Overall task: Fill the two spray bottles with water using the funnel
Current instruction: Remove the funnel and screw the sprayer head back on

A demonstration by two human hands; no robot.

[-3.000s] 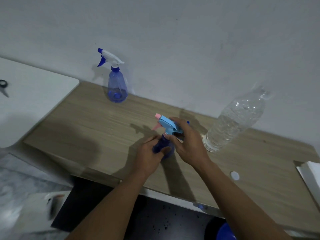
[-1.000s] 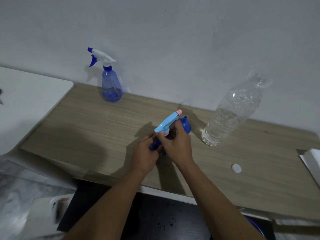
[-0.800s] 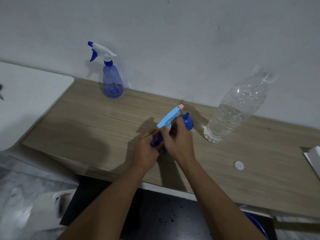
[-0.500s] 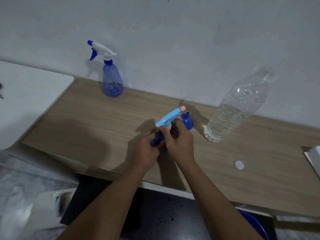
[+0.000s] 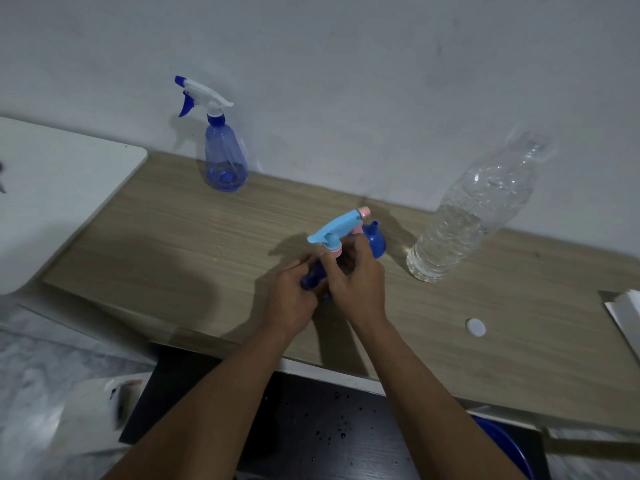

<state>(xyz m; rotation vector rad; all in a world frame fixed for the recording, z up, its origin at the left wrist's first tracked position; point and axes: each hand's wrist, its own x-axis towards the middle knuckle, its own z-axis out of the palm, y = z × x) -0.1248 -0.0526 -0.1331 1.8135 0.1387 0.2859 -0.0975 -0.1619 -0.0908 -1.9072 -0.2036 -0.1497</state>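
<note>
Blue bottle (image 5: 313,277) seemingly between fingers (image 5: 330,268)

landmark: wooden desk (image 5: 173,258)
white cap (image 5: 475,327): on desk, right part
white table (image 5: 52,188): left of desk
paper (image 5: 627,313): desk's right edge

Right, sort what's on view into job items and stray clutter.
Job items:
dark blue spray bottle, both hands on it
its light blue trigger head
pale blue spray bottle
blue funnel
water bottle
white cap

Stray:
white board
white paper
</note>
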